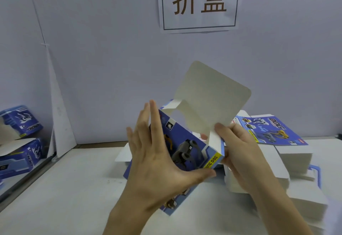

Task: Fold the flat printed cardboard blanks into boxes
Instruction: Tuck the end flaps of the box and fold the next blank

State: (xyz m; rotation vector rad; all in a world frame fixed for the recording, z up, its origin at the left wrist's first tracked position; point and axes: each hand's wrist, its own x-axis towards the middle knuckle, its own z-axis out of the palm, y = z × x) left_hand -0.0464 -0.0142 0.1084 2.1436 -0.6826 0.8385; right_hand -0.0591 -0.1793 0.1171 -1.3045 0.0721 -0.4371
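Two hands, one half-folded box, two finished boxes, one blank stack, one sign

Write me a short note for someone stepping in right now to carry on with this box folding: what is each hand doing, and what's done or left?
Left hand: open, fingers straight, pressed flat against the printed side of the half-formed box.
Right hand: fingers curled on the box's right end, by a small side flap.
The box is held above the table, tilted, its big lid flap standing open, plain side showing.
Flat blanks lie stacked at the right; finished boxes sit at the left by the wall.
Done: body opened up. Left: tuck the flaps, close the lid, then fold the remaining blanks.
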